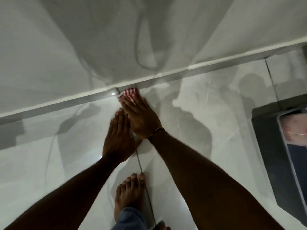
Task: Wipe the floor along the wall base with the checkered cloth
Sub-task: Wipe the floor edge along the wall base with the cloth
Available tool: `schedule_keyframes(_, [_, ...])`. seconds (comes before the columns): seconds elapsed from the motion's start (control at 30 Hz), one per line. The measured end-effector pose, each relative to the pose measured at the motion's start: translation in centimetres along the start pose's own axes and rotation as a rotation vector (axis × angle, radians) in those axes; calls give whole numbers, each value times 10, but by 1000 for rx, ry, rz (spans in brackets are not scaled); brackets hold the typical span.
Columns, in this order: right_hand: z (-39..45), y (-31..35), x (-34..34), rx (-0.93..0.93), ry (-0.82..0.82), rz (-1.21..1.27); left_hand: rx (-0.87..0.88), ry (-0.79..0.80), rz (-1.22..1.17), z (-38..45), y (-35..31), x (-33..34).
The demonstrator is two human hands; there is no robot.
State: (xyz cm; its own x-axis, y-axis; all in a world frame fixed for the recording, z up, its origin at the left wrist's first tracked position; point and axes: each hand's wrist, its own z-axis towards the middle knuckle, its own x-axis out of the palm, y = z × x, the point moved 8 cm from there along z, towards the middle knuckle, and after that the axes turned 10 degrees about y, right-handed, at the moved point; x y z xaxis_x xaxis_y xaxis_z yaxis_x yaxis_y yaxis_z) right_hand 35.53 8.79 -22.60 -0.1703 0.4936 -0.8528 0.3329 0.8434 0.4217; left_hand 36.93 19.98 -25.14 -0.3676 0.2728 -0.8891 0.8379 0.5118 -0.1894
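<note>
My right hand [141, 117] lies flat, fingers straight and together, palm pressing the cloth [130, 94] onto the floor [49, 163]. No fist, no pinch: the cloth is pinned under my fingertips, not gripped. Only its far end shows, red-and-white check, bunched just past my fingers at center frame. How much lies under the palm I cannot tell.

My left hand [118, 138] lies flat too, partly tucked under the right one, holding nothing I can see; it looks to be bracing or adding weight.

Cloth sits tight against the wall base [66, 101], the pale band running lower left to upper right, close to a dark tile joint.

Handling, as I judge it: thin, light, limp fabric. It will fold and ride up rather than push stiffly, so it needs broad pressure from above, fingers spread over the leading edge to keep it in the corner. The tile looks glossy, so it should slide easily, maybe slip out from under a light hand.

Lower frame: my bare foot [127, 193]. Right edge: a dark tray [272, 160], well apart.
</note>
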Motion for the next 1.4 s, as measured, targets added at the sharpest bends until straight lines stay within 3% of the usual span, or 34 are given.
schedule_keyframes(0.23, [-61, -165, -52, 382, -136, 84, -55, 49, -37, 6, 1, 5])
schedule_keyframes(0.37, [-105, -265, -90, 484, -200, 73, -65, 64, -59, 7, 2, 6])
schedule_keyframes(0.53, [-131, -400, -138, 887, -152, 62, -53, 20, -66, 12, 6, 9])
schedule_keyframes(0.73, [-137, -457, -163, 1119, -145, 73, -37, -48, -23, 16, 12, 21])
schedule_keyframes(0.83, [-130, -434, -156, 1033, -163, 45, -37, -42, -14, 16, 12, 18])
schedule_keyframes(0.97, [-107, -342, -110, 800, -140, 41, -38, 19, -17, 12, 5, 12])
schedule_keyframes(1.13, [-69, -166, -69, 457, -444, 180, -64, 78, 2, 8, 0, 3])
schedule_keyframes(1.27, [-18, -35, -20, 367, -289, 347, -64, 113, 11, 6, 0, -1])
schedule_keyframes(1.4, [7, 14, 11, 169, -127, 272, -19, 113, -11, -3, 5, 4])
